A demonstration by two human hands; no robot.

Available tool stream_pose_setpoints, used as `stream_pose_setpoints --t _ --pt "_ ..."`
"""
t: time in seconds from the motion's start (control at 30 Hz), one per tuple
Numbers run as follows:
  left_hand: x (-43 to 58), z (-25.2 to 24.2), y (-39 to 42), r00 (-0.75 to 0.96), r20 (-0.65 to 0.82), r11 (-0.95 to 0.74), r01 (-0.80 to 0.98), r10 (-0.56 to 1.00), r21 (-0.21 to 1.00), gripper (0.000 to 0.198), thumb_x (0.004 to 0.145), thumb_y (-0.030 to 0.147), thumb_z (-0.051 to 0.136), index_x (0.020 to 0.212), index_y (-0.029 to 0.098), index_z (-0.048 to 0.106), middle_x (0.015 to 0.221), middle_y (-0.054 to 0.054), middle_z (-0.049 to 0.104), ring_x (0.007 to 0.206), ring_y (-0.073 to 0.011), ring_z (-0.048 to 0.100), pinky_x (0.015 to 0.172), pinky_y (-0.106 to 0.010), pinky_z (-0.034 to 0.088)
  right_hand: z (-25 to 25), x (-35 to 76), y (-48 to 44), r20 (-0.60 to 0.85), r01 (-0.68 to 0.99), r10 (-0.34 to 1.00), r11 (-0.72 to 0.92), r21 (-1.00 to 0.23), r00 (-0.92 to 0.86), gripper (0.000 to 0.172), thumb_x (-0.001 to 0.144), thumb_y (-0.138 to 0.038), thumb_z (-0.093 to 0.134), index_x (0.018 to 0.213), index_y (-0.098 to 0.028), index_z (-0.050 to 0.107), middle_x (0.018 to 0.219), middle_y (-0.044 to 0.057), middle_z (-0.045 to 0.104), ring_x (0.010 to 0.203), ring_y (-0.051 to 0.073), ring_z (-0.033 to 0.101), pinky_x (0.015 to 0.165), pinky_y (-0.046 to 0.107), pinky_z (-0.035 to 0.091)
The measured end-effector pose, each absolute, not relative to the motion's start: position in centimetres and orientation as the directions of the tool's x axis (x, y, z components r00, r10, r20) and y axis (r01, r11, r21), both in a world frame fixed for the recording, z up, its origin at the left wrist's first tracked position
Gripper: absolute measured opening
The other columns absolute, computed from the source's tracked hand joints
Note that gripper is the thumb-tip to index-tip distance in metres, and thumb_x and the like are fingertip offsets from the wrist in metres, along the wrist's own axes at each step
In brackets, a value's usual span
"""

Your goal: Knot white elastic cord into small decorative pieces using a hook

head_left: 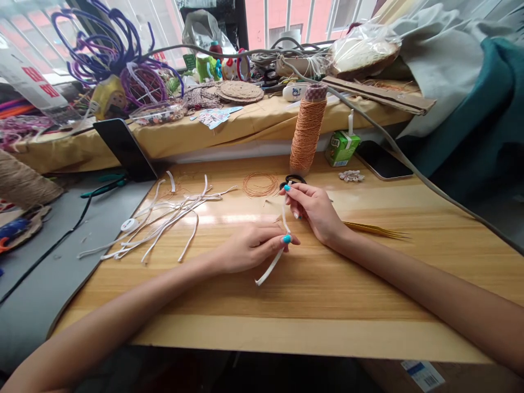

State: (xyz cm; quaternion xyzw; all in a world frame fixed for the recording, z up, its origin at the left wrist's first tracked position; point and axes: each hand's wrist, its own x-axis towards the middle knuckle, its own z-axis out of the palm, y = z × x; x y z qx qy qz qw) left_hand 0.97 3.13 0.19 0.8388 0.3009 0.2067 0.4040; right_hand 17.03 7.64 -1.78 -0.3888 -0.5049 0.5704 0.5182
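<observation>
A short white cord (269, 268) runs between my two hands above the wooden table. My left hand (256, 245) pinches it near its middle, and the lower end hangs free toward the table's front edge. Higher up, my right hand (313, 210) grips the upper end between thumb and fingers. Just behind the right hand lie black-handled scissors (295, 179), partly hidden by it. Several loose white cords (172, 213) lie in a spread bunch left of my hands. A coil of thin copper-coloured wire (260, 185) rests beyond them.
A cone of orange twine (308, 134) stands at the back, beside a green drink carton (343, 147) and a phone (383, 160). Gold tweezers (370, 228) lie by my right forearm. A dark tablet (125, 150) leans at left. A grey cable (409, 158) crosses the right side.
</observation>
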Motion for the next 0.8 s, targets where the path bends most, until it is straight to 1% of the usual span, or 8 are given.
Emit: stream_pose_setpoints --t 0.07,0.13,0.2,0.3,0.43,0.57,0.67,0.8 --pt "0.6 0.2 3.5 0.712 0.195 -0.563 0.325 0.675 0.76 0.032 0.087 0.022 0.031 0.088 0.013 0.061 0.088 -0.006 0.061 0.079 -0.0129 0.055 0.071 -0.022 0.042 -1.7 17.0 7.5 0.076 -0.174 0.98 0.043 -0.984 -0.184 0.017 0.072 -0.03 0.058 0.069 -0.013 0.06 0.059 -0.003 0.054 0.036 0.002 0.039 0.036 0.02 0.022" --pt "0.4 0.0 3.9 0.645 0.253 -0.571 0.348 0.722 0.743 0.024 0.083 0.016 0.035 0.087 0.013 0.058 0.088 -0.005 0.06 0.07 -0.0106 0.053 0.063 -0.021 0.042 -1.6 17.0 7.5 0.072 -0.159 0.978 0.04 -0.986 -0.195 0.018 0.072 -0.031 0.058 0.069 -0.013 0.061 0.059 -0.003 0.055 0.036 0.002 0.04 0.036 0.02 0.023" --pt "0.3 -0.3 4.3 0.575 0.292 -0.558 0.361 0.764 0.747 0.02 0.078 0.012 0.041 0.095 0.013 0.053 0.086 -0.004 0.059 0.058 -0.0072 0.047 0.055 -0.019 0.04 -1.5 17.0 7.4 0.068 -0.151 0.978 0.038 -0.988 -0.198 0.018 0.072 -0.031 0.058 0.07 -0.013 0.062 0.059 -0.003 0.056 0.036 0.002 0.041 0.036 0.02 0.023" --pt "0.4 -0.9 4.6 0.546 0.354 -0.595 0.362 0.76 0.718 0.03 0.078 0.012 0.047 0.108 0.015 0.047 0.084 -0.003 0.058 0.053 -0.0047 0.044 0.051 -0.017 0.04 -1.4 17.0 7.3 0.065 -0.142 0.976 0.035 -0.989 -0.21 0.017 0.072 -0.029 0.058 0.071 -0.013 0.063 0.059 -0.003 0.057 0.036 0.002 0.042 0.036 0.02 0.024" --pt "0.4 -1.7 4.9 0.603 0.442 -0.738 0.437 0.664 0.514 0.012 0.081 0.014 0.048 0.088 0.014 0.058 0.081 -0.004 0.057 0.06 -0.006 0.05 0.057 -0.017 0.043 -1.3 17.0 7.3 0.062 -0.147 0.97 0.028 -0.989 -0.235 0.018 0.071 -0.03 0.06 0.074 -0.014 0.064 0.065 -0.002 0.059 0.039 0.003 0.044 0.038 0.02 0.026" --pt "0.2 -2.5 5.0 0.642 0.464 -0.791 0.519 0.611 0.324 0.017 0.084 0.014 0.043 0.093 0.013 0.057 0.085 -0.006 0.058 0.07 -0.0102 0.055 0.062 -0.021 0.045 -1.4 17.1 7.5 0.064 -0.189 0.964 0.014 -0.982 -0.26 0.022 0.07 -0.036 0.061 0.071 -0.014 0.063 0.064 -0.002 0.057 0.04 0.003 0.044 0.04 0.02 0.028" --pt "0.0 -2.7 5.1 0.692 0.439 -0.809 0.564 0.573 0.168 0.02 0.086 0.018 0.039 0.096 0.013 0.055 0.087 -0.008 0.058 0.07 -0.0127 0.055 0.06 -0.023 0.045 -1.4 17.1 7.5 0.078 -0.223 0.957 0.014 -0.975 -0.28 0.027 0.07 -0.041 0.059 0.066 -0.014 0.062 0.059 -0.002 0.055 0.041 0.004 0.042 0.041 0.021 0.028" --pt "-0.1 -2.3 5.1 0.716 0.417 -0.8 0.598 0.559 0.045 0.02 0.087 0.025 0.04 0.085 0.014 0.056 0.08 -0.005 0.058 0.064 -0.0121 0.053 0.055 -0.022 0.041 -1.3 17.2 7.3 0.055 -0.221 0.959 -0.008 -0.975 -0.279 0.029 0.074 -0.039 0.055 0.061 -0.014 0.062 0.045 -0.004 0.045 0.039 0.004 0.035 0.039 0.022 0.022"
